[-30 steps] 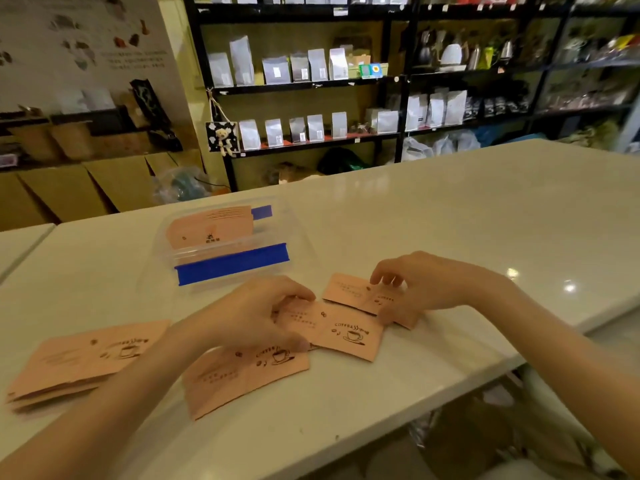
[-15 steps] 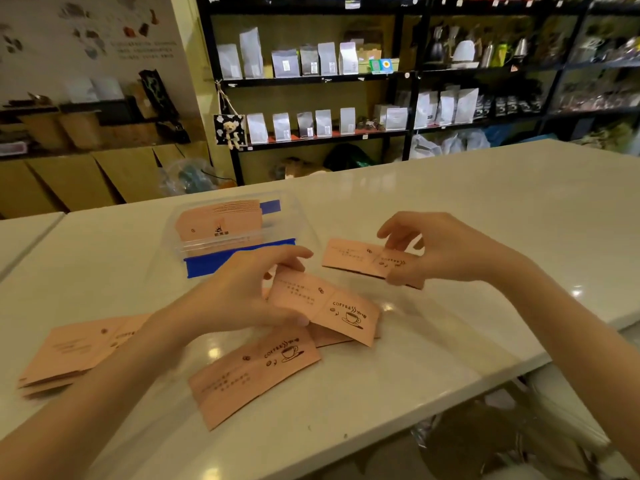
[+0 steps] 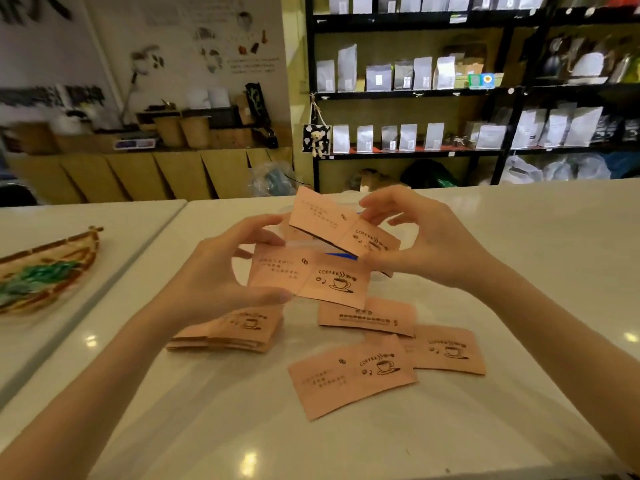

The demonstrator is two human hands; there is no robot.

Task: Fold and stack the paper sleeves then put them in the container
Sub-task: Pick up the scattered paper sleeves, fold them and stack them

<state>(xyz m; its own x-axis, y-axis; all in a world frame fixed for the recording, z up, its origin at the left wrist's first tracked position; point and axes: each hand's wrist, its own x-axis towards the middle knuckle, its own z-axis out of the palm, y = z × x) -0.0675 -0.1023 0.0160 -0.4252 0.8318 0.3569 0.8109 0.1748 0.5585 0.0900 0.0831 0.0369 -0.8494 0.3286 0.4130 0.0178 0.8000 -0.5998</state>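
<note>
Two pink sleeves are being held above the counter [image 3: 519, 244]: the left hand [image 3: 221, 271] is pinching the lower sleeve [image 3: 308, 277], printed "COFFEE" beside a cup drawing, and the right hand [image 3: 422, 244] is gripping the upper sleeve [image 3: 332, 223]. More "COFFEE" sleeves [image 3: 353, 375] and a folded stack [image 3: 232, 332] are lying below.

The container [image 3: 332, 252] is hiding almost wholly behind the two raised sleeves [image 3: 341, 233], only a blue strip showing between them. Left of those sleeves, a woven basket [image 3: 45, 271] is blurring and running off the picture's edge, its green contents unreadable.
</note>
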